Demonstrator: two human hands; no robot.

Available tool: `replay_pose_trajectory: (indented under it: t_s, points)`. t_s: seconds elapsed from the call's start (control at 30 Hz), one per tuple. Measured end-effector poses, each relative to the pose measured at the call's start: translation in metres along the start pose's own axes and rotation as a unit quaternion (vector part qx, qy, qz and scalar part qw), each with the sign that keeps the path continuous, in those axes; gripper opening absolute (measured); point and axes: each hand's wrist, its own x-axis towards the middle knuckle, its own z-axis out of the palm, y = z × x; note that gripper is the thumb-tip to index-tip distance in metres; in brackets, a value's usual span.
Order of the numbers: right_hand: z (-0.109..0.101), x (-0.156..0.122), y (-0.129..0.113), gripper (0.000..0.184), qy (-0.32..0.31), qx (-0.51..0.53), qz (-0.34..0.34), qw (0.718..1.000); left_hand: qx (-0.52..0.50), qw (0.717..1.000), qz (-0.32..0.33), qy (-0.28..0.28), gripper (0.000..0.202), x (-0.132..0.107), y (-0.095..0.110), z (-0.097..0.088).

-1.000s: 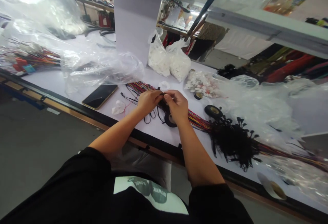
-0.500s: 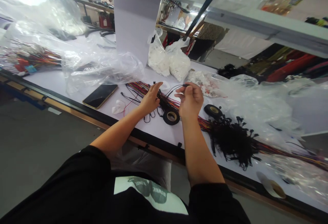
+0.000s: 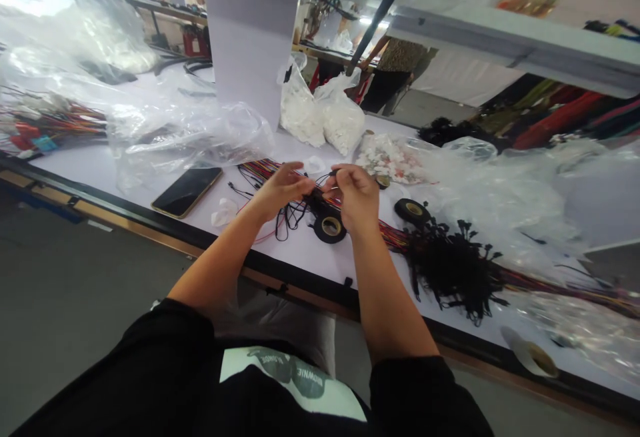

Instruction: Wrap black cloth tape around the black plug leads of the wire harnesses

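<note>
My right hand [image 3: 356, 198] pinches thin black wires [image 3: 323, 178] near a small dark end; the fingers partly hide it. Close beside it on the left, my left hand [image 3: 281, 190] has its thumb and forefinger apart, the thumb tip near those wires. Whether it touches them I cannot tell. Beneath both hands runs a bundle of red, yellow and black wires [image 3: 257, 169]. A roll of black tape [image 3: 330, 225] lies just below the hands, against the bundle. Loose black leads [image 3: 290, 218] hang out under my left hand.
A phone [image 3: 187, 192] lies left of the hands. A second black tape roll [image 3: 412, 210] and a heap of black connectors [image 3: 453, 267] are at right. Bags of white parts [image 3: 343, 124] stand behind; clear plastic bags [image 3: 185, 134] spread at left. An empty tape core [image 3: 537, 359] sits near the front edge.
My right hand has moved left and down with the wires, and the two hands are closer together. My left thumb now points right, towards the wires. The view has shifted slightly.
</note>
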Motion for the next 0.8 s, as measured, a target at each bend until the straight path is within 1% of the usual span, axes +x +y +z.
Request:
replay_pose_trajectory:
  t_s: [0.03,0.07,0.1,0.13,0.17,0.23,0.3,0.37,0.5,0.6,0.7,0.77,0.8]
  points:
    - [0.002,-0.002,-0.001,0.029,-0.01,-0.023,0.0,1.0,-0.079,0.995,-0.029,-0.06,0.035,-0.002,0.0,0.006]
    - [0.003,-0.004,-0.001,0.028,-0.014,-0.041,0.001,0.999,-0.131,0.985,-0.059,-0.096,0.031,-0.004,0.0,0.011]
    - [0.003,-0.004,-0.001,0.027,-0.011,-0.049,0.005,0.999,-0.166,0.975,-0.084,-0.118,0.025,-0.005,0.0,0.014]
    - [0.003,-0.004,-0.001,0.027,-0.006,-0.046,0.016,0.999,-0.189,0.969,-0.103,-0.124,0.019,-0.006,0.0,0.017]
    - [0.002,-0.004,-0.001,0.026,-0.002,-0.033,0.034,0.999,-0.204,0.965,-0.114,-0.121,0.014,-0.006,0.0,0.018]
    - [0.001,-0.001,0.0,0.026,0.007,0.009,0.076,0.997,-0.225,0.961,-0.118,-0.113,0.008,-0.006,0.002,0.017]
    - [0.0,0.001,0.0,0.026,0.013,0.042,0.111,0.993,-0.233,0.96,-0.113,-0.11,0.012,-0.006,0.002,0.016]
    - [-0.001,0.003,0.0,0.024,0.022,0.058,0.132,0.989,-0.226,0.962,-0.107,-0.107,0.016,-0.005,0.001,0.017]
    - [0.001,0.002,-0.001,0.022,0.043,0.064,0.155,0.985,-0.184,0.974,-0.09,-0.095,0.016,-0.005,-0.004,0.02]
    - [0.004,0.002,0.002,0.022,0.05,0.064,0.162,0.983,-0.157,0.979,-0.089,-0.1,0.013,-0.005,-0.006,0.02]
    - [0.003,0.006,0.006,0.023,0.039,0.074,0.172,0.982,-0.163,0.976,-0.102,-0.1,0.013,-0.003,-0.007,0.018]
    - [-0.001,0.009,0.005,0.023,0.018,0.055,0.182,0.982,-0.182,0.974,-0.106,-0.079,0.015,0.0,-0.009,0.018]
    - [-0.005,0.009,0.003,0.023,0.009,0.022,0.183,0.983,-0.193,0.973,-0.109,-0.064,0.016,0.001,-0.01,0.017]
